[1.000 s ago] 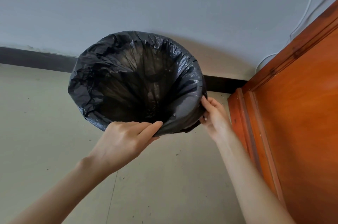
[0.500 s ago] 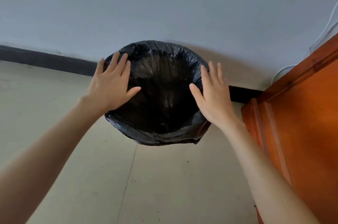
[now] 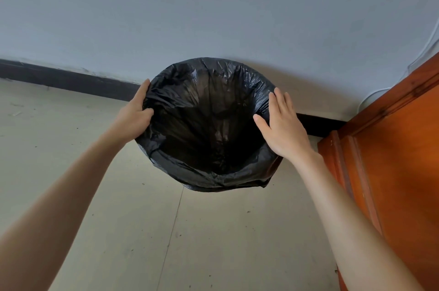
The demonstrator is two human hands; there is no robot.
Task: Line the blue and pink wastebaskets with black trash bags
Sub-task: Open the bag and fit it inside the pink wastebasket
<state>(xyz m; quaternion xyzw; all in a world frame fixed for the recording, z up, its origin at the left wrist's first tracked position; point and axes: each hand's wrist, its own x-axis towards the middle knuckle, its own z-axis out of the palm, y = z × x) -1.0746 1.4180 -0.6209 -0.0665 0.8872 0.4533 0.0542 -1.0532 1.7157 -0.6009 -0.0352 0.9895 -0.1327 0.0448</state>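
Observation:
A round wastebasket stands on the floor by the wall, fully covered by a crinkled black trash bag [image 3: 209, 124] folded over its rim, so the basket's colour is hidden. My left hand [image 3: 135, 115] grips the bag-covered rim on the left, thumb inside and fingers outside. My right hand [image 3: 282, 124] lies flat with fingers together against the right side of the rim, thumb pointing into the opening. The bag hangs down into the basket and its bottom is dark.
An orange-brown wooden door [image 3: 392, 160] stands close on the right. A grey wall [image 3: 213, 5] with a black baseboard [image 3: 71, 79] runs behind the basket. White cable [image 3: 370, 96] trails down near the door frame. Beige floor tiles [image 3: 190, 231] lie in front.
Both hands moved from the near rim up to the sides. The left hand went from lying flat to gripping the left rim. The view shifted so the basket sits further off.

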